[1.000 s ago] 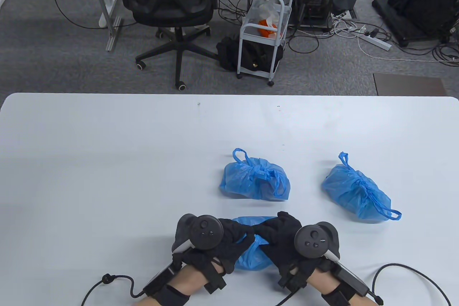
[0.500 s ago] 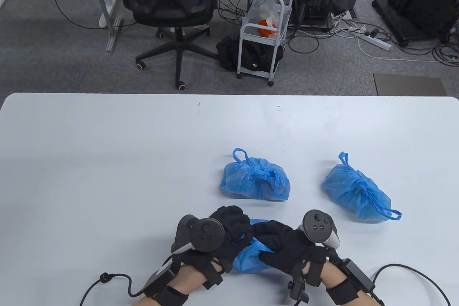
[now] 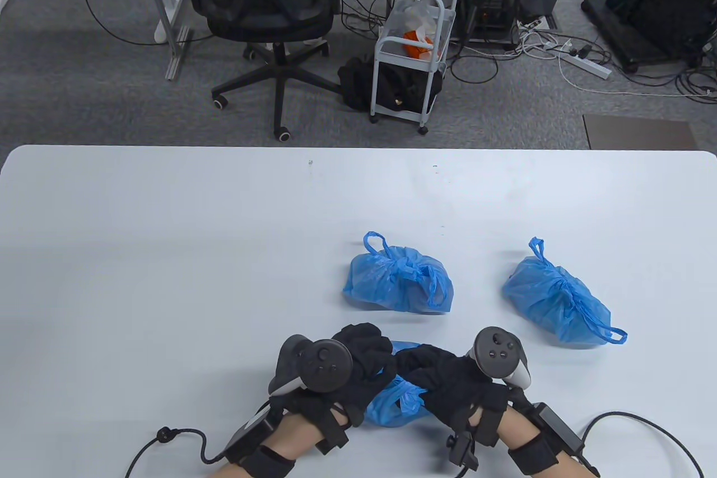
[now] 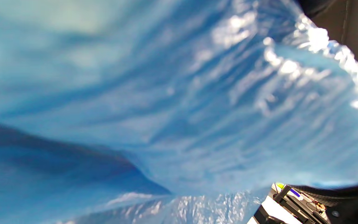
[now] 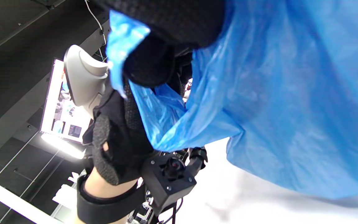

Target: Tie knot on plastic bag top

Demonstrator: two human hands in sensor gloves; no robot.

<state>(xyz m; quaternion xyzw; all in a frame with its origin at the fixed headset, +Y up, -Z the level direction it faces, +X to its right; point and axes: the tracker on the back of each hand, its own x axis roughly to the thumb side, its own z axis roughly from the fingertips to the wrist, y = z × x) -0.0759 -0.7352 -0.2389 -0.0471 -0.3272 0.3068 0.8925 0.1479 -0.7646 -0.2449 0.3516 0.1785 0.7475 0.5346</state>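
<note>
A blue plastic bag (image 3: pixel 395 402) lies at the table's near edge between my hands, mostly covered by them. My left hand (image 3: pixel 364 357) and right hand (image 3: pixel 428 374) meet over its top, each gripping a strip of the bag's plastic. A small blue loop (image 3: pixel 408 400) sticks out below the right hand. The left wrist view is filled by the bag's crinkled film (image 4: pixel 179 102). In the right wrist view, gloved fingers (image 5: pixel 166 28) pinch a blue handle (image 5: pixel 121 40) beside the bag's body (image 5: pixel 291 93). Whether a knot is formed is hidden.
Two other blue bags with tied tops lie on the white table (image 3: pixel 168 254): one at the middle (image 3: pixel 399 281), one to the right (image 3: pixel 557 298). Cables (image 3: pixel 644 427) trail from both wrists along the near edge. A chair and cart stand beyond the far edge.
A second ago the hands lay flat over the bag, side by side. Both have turned and risen, fingers now crossed over the top, and a small blue loop has appeared below the right hand.
</note>
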